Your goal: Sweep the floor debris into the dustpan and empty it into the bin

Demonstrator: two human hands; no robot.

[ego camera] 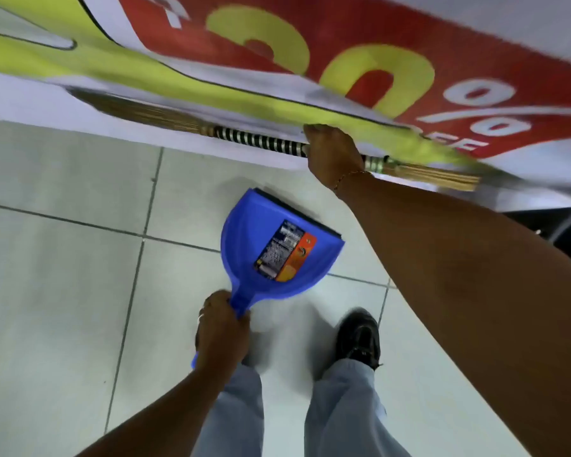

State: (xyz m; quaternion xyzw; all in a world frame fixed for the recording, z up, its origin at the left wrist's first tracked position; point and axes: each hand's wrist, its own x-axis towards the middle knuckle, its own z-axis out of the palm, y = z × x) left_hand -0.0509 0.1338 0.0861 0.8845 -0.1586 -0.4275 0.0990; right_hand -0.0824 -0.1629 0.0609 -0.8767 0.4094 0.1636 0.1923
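Note:
My left hand (221, 328) grips the handle of a blue plastic dustpan (277, 249) with a paper label in its scoop; the pan's mouth points away from me over the pale floor tiles. My right hand (333, 153) is closed on a straw broom (261, 141) with a black-and-white striped grip. The broom lies nearly level along the foot of the banner, bristles to the left and a short straw tuft sticking out to the right of my hand. No debris shows in the pan or on the tiles. No bin is in sight.
A large red, yellow and white banner (343, 34) fills the top of the view, right behind the broom. Grey floor tiles (63, 275) spread left and below. My legs and a black shoe (360, 338) are under me. Something dark (567, 232) sits at the right edge.

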